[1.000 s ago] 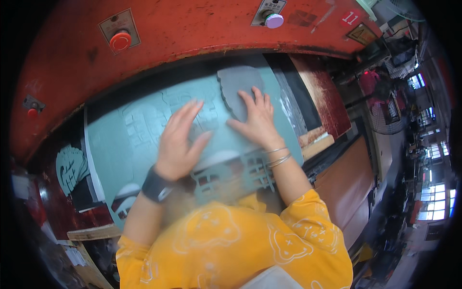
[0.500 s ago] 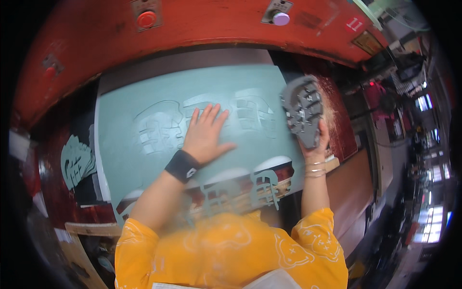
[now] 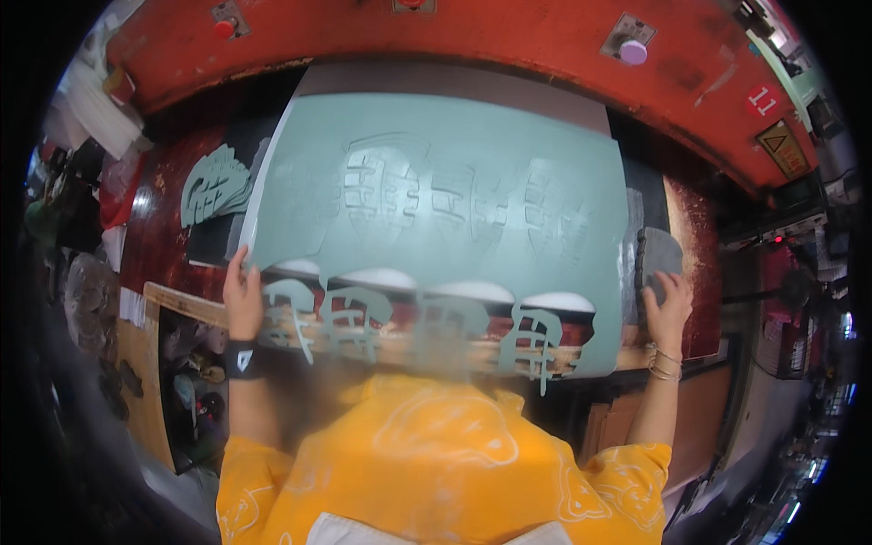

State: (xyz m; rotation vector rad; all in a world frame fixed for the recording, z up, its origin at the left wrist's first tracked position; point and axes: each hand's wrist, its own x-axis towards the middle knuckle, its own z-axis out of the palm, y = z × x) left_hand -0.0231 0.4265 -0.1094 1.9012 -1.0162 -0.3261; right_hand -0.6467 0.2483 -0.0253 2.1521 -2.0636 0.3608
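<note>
A pale green sheet [image 3: 472, 254] lies before me, with several shoe-part outlines pressed into its middle and cut-out openings along its near edge. At the sheet's near left corner is my left hand [image 3: 242, 300], fingers stretched out and apart, close against the edge. My right hand [image 3: 670, 313] rests its spread fingertips on a grey cutting die [image 3: 660, 252], which sits flat just right of the sheet. The die's cutting side is hidden. Under the green sheet a white layer [image 3: 265, 195] shows along the left edge.
A stack of green cut pieces [image 3: 216, 186] lies left of the sheet on the dark red table [image 3: 163, 232]. Behind the sheet runs an orange-red machine beam [image 3: 509, 45] with a purple knob [image 3: 633, 52] and red buttons. A wooden shelf [image 3: 145, 381] stands at lower left.
My right hand has lowered the cutting die from the air onto the right side. My left hand has left the middle of the sheet for its near left corner. The view has shifted.
</note>
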